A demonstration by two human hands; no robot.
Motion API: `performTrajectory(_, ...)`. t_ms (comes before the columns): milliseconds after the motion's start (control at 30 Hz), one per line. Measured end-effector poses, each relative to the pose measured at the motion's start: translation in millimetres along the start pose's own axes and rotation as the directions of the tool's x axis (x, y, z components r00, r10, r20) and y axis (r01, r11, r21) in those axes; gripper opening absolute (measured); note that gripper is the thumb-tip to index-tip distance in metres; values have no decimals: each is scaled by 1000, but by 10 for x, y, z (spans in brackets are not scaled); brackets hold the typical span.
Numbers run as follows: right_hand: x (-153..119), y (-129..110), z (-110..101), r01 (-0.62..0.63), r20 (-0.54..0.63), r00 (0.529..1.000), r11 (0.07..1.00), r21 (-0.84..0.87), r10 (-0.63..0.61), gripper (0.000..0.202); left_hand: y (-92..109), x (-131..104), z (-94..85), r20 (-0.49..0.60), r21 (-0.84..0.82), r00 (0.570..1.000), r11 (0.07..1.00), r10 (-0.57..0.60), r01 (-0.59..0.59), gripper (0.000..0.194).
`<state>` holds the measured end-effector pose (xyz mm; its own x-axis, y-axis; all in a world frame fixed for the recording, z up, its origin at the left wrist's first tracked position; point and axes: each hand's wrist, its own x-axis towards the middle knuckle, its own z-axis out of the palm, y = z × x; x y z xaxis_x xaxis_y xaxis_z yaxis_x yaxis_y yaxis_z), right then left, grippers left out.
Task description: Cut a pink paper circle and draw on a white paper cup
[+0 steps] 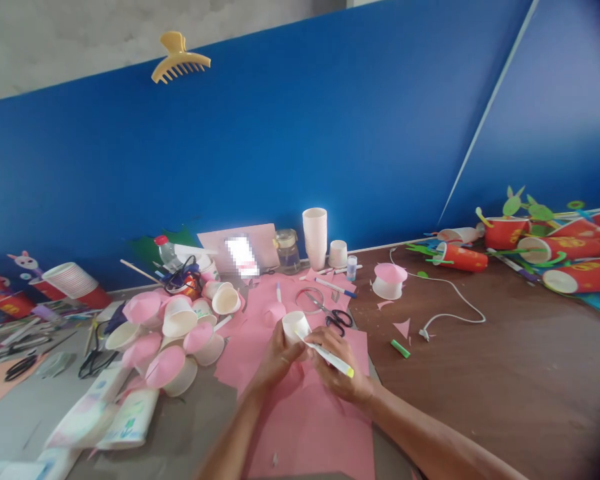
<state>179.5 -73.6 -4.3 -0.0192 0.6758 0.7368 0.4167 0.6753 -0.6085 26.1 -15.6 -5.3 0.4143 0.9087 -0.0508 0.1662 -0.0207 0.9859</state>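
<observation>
Below centre, left hand (276, 360) curls round white cup (292, 325); right hand (349, 385) pinches marker (338, 363).
Squeezing hard could dent the cup.

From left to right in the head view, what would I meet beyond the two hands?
Rabbit figure, leaning cup stack, red-capped bottle, pink board, lidded jar, tall cup stack, low white cup, pink-topped cup, far-right red cups.

Passage over brown tabletop (485, 380); scissors (333, 313) obstruct beyond cup (295, 325).

Blue partition (280, 133), mottled grey wall (80, 33) above, brown tabletop (505, 373).
</observation>
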Motion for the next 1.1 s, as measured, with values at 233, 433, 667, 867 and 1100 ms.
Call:
performTrajectory(233,-14,37,-38,-119,-84,990,990,-69,113,9,-8,11,-3,-9,-13,1000,1000,17,-17,40)
performTrajectory(433,13,-2,-66,-78,-73,994,997,-29,76,10,27,-8,13,6,-41,1000,999,0,0,43)
performTrajectory(667,12,13,-11,-19,-34,999,999,-32,18,14,-7,-2,-6,15,8,999,999,41,-41,41)
performTrajectory(867,5,52,-46,-82,-104,992,994,-69,74,11,-73,19,-5,3,-26,999,999,38,-38,43)
performTrajectory(1100,20,28,-47,-28,-85,996,997,-76,21,15,-30,7,0,15,-40,999,999,30,-29,41)
